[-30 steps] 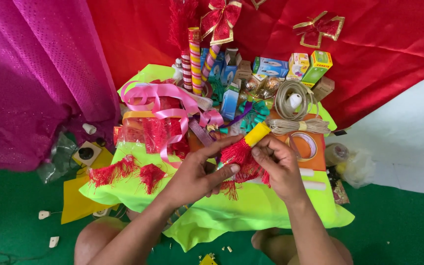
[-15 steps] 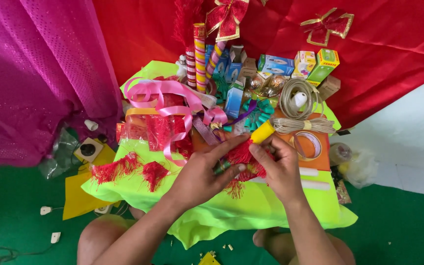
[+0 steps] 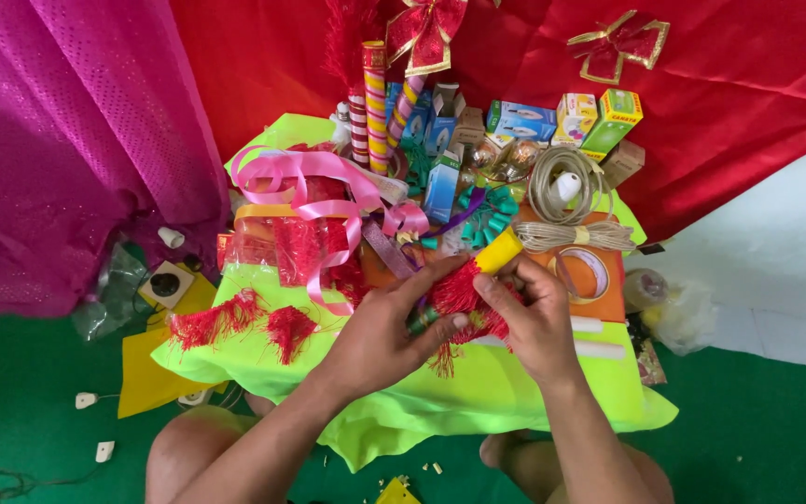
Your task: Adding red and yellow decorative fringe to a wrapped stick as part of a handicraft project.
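Head view: red fringe (image 3: 459, 294) half-hidden between hands.

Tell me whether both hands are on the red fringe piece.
Yes: the left hand and right hand both grip the red fringe piece between them.

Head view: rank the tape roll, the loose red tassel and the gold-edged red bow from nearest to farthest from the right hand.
From the right hand:
1. Tape roll, just beyond it on the orange sheet.
2. Loose red tassel, left, past the left hand.
3. Gold-edged red bow, far back on the red cloth.
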